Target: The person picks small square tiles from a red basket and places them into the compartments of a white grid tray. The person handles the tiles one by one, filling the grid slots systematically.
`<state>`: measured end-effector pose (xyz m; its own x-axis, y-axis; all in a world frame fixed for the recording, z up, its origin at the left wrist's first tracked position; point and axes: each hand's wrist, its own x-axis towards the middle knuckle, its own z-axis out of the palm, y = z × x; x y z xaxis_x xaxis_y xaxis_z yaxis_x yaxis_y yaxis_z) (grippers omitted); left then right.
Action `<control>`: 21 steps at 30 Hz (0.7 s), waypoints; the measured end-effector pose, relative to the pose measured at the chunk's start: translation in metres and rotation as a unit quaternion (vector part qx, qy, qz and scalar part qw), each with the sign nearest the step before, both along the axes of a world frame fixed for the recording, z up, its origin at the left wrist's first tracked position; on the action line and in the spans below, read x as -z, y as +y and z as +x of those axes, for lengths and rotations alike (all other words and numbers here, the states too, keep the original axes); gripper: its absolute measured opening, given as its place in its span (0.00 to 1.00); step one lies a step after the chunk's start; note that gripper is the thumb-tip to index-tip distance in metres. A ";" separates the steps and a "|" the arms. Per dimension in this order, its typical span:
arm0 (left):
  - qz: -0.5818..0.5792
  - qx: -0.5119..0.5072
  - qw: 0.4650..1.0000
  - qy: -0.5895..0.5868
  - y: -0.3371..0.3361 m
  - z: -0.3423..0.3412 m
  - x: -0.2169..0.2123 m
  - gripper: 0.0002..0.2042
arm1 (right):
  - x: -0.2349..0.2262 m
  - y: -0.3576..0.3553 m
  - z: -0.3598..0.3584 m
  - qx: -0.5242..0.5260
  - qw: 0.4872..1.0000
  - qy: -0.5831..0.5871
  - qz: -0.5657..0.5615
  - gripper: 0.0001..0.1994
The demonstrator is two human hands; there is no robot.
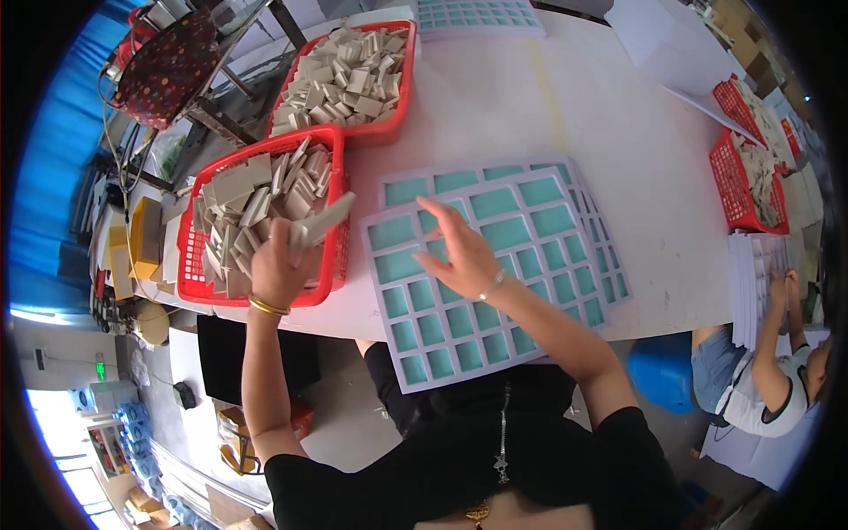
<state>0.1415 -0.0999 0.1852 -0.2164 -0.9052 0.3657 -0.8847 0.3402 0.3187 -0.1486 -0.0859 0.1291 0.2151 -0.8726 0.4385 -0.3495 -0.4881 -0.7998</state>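
Head view. The left hand [278, 267] is above the near side of the front red basket [338, 181], with its fingers closed on a pale flat piece [323, 221] that points up and to the right past the basket rim. Motion blur softens the piece's outline; whether it is one piece or several cannot be told. The right hand [466, 258] is over the upper grid tray [457, 320], with thumb and index finger spread apart and tray cells visible in the gap. Contact between these fingertips and the tray cannot be determined.

The upper grid tray is white with teal cells. It lies tilted on a lower grid tray [405, 188], and its near edge projects beyond the table [645, 203]. The hand and forearm cover part of its cells; most of the lower grid tray is hidden beneath.

The front red basket is heaped with loose pieces [256, 208]; the left hand hides some. The rear red basket [407, 84] adjoins it and is similarly filled. Further trays [477, 16] are cut off at the top edge.

Markings: a small green lit sign [100, 371] is on the left wall; its marking is too small to read. A co-worker [751, 384] at right is partly lost in the dark fisheye rim.
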 end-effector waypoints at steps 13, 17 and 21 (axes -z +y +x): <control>-0.027 -0.042 0.983 0.176 0.000 0.033 0.029 0.20 | 0.002 -0.061 0.053 -0.016 0.984 -0.157 0.081 0.10; 0.000 -0.105 0.988 0.117 0.002 0.056 0.044 0.16 | 0.028 -0.086 -0.008 0.045 0.989 -0.099 0.104 0.09; 0.007 -0.084 0.963 0.256 -0.009 0.073 0.078 0.13 | 0.040 -0.090 -0.050 0.050 0.986 0.070 0.146 0.09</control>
